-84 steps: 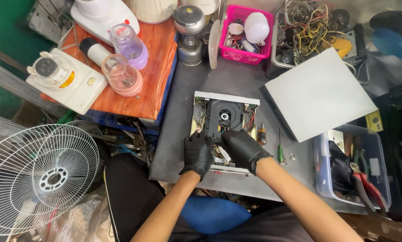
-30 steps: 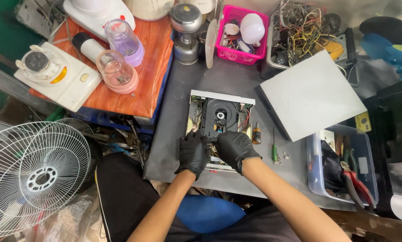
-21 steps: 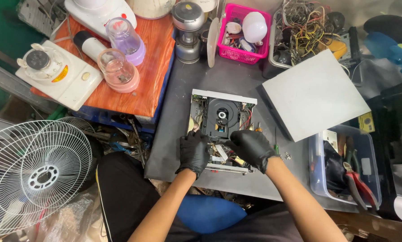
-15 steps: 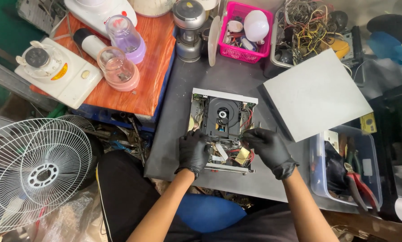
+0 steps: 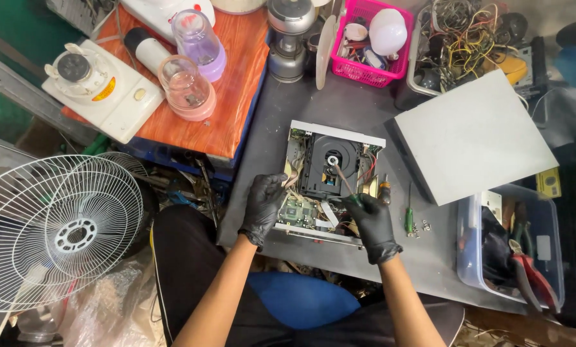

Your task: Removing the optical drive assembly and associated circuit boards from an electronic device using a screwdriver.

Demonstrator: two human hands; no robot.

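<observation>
An opened disc player (image 5: 332, 180) lies on the dark workbench (image 5: 365, 115), its black disc tray and green circuit board exposed. My left hand (image 5: 264, 207), in a black glove, grips the player's left front edge. My right hand (image 5: 369, 222), also gloved, holds a thin screwdriver (image 5: 343, 182) whose tip rests near the disc spindle at the tray's middle. The player's grey metal cover (image 5: 473, 136) lies to the right.
A green-handled screwdriver (image 5: 409, 216) and small screws lie right of the player. A clear tool box (image 5: 518, 247) with red pliers, pink basket (image 5: 368, 38), wire tray (image 5: 463, 35), blender jars (image 5: 188, 90) on an orange board, and white fan guards (image 5: 53, 230) surround the bench.
My right hand left the player's front, swung right toward the loose tools, and came back holding a screwdriver pointed at the disc tray. My left hand stayed on the player's left edge.
</observation>
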